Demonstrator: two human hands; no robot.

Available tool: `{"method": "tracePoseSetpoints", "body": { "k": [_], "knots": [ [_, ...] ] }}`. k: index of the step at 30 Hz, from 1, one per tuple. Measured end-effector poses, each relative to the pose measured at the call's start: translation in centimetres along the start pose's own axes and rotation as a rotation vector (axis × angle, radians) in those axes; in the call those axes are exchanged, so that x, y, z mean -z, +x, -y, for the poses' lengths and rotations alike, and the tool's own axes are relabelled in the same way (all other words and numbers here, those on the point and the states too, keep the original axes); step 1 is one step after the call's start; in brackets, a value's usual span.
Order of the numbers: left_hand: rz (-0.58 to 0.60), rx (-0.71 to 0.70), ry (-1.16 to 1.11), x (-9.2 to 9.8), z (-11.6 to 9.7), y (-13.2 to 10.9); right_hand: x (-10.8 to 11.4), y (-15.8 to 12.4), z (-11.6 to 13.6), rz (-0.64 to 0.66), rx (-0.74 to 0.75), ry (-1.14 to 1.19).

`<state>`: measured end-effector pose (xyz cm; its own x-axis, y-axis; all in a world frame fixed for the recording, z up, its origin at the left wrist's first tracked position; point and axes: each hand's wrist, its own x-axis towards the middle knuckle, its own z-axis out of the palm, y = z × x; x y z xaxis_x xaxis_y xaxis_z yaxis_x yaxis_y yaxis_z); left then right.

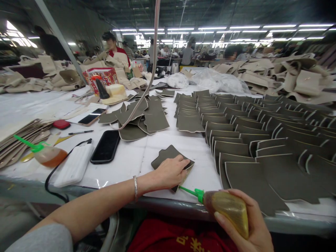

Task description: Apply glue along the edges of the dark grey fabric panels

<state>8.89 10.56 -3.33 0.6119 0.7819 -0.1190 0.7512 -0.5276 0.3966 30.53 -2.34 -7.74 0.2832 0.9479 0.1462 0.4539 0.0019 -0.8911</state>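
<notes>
My right hand (252, 224) is wrapped round a squeeze glue bottle (231, 211) with amber liquid inside and a green nozzle. The bottle lies tilted on its side, its tip at the near edge of a dark grey-green leather piece (169, 154). My left hand (170, 171), a silver bangle on its wrist, holds that piece against the white table (147, 148) with the fingers bent over its right side. Part of the piece is hidden under the hand. Rows of overlapping leather pieces (231, 148) fan out on the right.
Loose leather pieces (154, 117) lie beyond my left hand, near a hanging cable (153, 66). On the left are a black phone (105, 147), a white power bank (75, 164), a second glue bottle (52, 155) and a second phone (92, 116). Beige bags (307, 82) and people stand farther back.
</notes>
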Motion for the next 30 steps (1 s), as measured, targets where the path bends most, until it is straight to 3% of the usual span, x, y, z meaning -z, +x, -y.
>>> {"method": "tracePoseSetpoints", "body": {
  "k": [3, 9, 14, 20, 30],
  "knots": [
    [0.008, 0.000, 0.002, 0.1, -0.1, 0.0, 0.0, 0.0, 1.0, 0.038, -0.042, 0.024],
    [0.005, 0.007, -0.004, 0.0, -0.1, 0.1, -0.6, -0.1, 3.5, -0.083, -0.107, 0.079],
    [0.000, 0.001, -0.003, 0.0, 0.0, 0.1, -0.5, -0.2, 3.2, -0.008, -0.129, 0.089],
    [0.015, 0.009, -0.004, 0.2, -0.2, 0.0, -0.4, 0.3, 3.6, -0.073, -0.125, 0.055],
    [0.012, 0.000, -0.029, 0.1, -0.1, 0.2, -0.4, 0.2, 3.3, 0.017, -0.190, 0.117]
  ]
}}
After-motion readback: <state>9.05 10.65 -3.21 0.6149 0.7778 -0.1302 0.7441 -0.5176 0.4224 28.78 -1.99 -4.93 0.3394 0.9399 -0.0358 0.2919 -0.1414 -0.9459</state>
